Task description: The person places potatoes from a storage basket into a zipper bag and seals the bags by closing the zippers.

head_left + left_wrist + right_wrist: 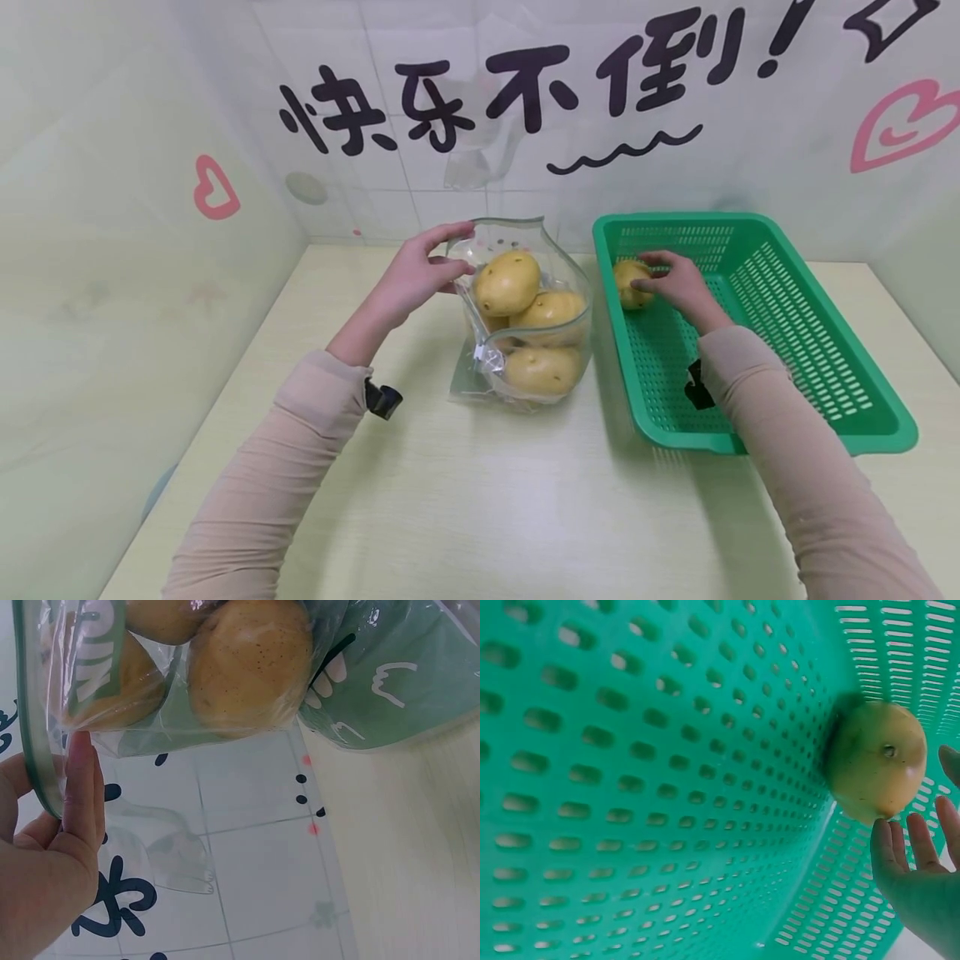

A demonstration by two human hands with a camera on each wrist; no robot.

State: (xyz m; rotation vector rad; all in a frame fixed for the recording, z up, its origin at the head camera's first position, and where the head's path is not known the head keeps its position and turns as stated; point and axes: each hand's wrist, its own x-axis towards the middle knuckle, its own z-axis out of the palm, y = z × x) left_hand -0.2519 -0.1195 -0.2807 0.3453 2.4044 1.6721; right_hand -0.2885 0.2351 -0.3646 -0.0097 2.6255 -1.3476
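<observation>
A clear zip bag (551,337) with several potatoes (507,284) in it stands on the table. My left hand (424,268) pinches the left side of the bag's mouth between thumb and fingers. In the left wrist view, the hand (56,840) holds the bag's green zip edge (31,712), with fingers along the plastic. One potato (880,761) lies in the green basket's far left corner. My right hand (678,287) reaches in over it with fingers and thumb spread. In the right wrist view, fingertips (880,826) are right at the potato's edge.
The green plastic basket (626,387) with slotted walls stands right of the bag. A wall sheet with black lettering (528,83) rises behind the table (480,500). Another pale wall (112,292) borders the left side.
</observation>
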